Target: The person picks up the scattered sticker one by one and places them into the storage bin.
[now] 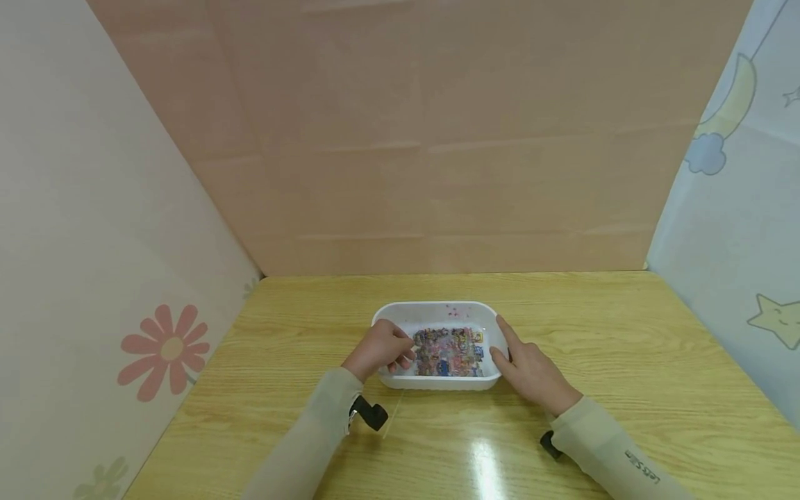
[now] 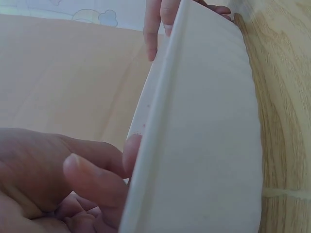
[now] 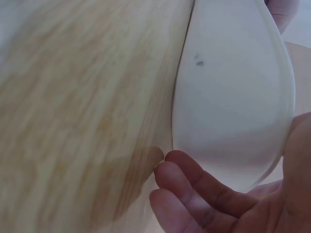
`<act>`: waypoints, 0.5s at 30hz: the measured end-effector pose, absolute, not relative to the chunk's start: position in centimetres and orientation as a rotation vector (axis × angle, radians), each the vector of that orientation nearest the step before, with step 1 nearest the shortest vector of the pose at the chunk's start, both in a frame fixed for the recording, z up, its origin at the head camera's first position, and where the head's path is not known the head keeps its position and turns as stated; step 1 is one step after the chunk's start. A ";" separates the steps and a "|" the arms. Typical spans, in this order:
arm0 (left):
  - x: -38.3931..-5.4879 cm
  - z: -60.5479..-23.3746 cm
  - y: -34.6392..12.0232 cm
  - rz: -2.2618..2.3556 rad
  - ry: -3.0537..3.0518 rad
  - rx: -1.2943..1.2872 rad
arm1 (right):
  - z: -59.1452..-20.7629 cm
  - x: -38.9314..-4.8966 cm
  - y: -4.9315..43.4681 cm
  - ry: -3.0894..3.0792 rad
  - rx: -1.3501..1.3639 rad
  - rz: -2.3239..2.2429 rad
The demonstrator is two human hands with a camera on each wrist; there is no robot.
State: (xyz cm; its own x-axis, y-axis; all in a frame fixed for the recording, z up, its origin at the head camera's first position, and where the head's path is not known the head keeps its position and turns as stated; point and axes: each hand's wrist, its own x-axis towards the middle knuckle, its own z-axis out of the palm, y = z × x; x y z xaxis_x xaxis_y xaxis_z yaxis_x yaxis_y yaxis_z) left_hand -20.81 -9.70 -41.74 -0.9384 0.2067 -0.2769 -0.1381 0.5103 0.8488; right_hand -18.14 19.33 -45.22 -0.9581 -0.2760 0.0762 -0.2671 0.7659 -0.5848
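Observation:
A white plastic tub (image 1: 437,382) with rounded corners stands on the wooden table. Many small, colourful, printed pieces (image 1: 448,353) lie spread over its bottom, too small to tell their kind. My left hand (image 1: 384,345) reaches over the tub's left end, its fingers bent down inside. In the left wrist view the tub's wall hides those fingertips, so whether they pinch a piece cannot be told. My right hand (image 1: 531,368) grips the right end of the tub, the thumb over the rim and the other fingers (image 3: 177,182) against the outer wall near the table.
Wood-grain table (image 1: 300,312) surrounds the tub. A brown paper-like wall (image 1: 431,173) rises behind, with pale patterned walls at left and right. Pink specks (image 1: 454,310) show on the tub's far inner wall. A thin pale line (image 1: 394,414) runs along the table before the tub.

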 end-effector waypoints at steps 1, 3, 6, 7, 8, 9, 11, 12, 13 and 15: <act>-20.8 -41.8 -9.7 1.397 2.415 0.057 | -45.2 -18.1 19.3 2.941 -0.453 -0.968; -20.9 -41.8 -9.7 1.404 2.412 0.061 | -45.2 -18.1 19.3 2.944 -0.454 -0.970; -20.9 -41.7 -9.9 1.439 2.444 0.113 | -45.2 -18.1 19.2 2.950 -0.450 -0.966; -20.8 -41.7 -10.0 1.455 2.483 0.149 | -45.2 -18.1 19.2 2.949 -0.449 -0.964; -20.8 -41.7 -10.2 1.480 2.529 0.193 | -45.2 -18.1 19.2 2.954 -0.454 -0.958; -20.7 -41.7 -10.5 1.482 2.607 0.242 | -45.2 -18.1 19.1 2.956 -0.462 -0.955; -20.5 -41.5 -11.2 1.461 2.793 0.333 | -45.2 -18.1 19.1 2.964 -0.471 -0.951; -20.3 -41.4 -11.7 1.434 2.894 0.366 | -45.2 -18.1 19.1 2.982 -0.476 -0.941; -20.1 -41.2 -12.3 1.401 2.987 0.389 | -45.2 -18.1 19.2 3.000 -0.475 -0.932; -19.7 -40.8 -13.7 1.296 3.147 0.391 | -45.1 -18.0 19.5 3.046 -0.465 -0.912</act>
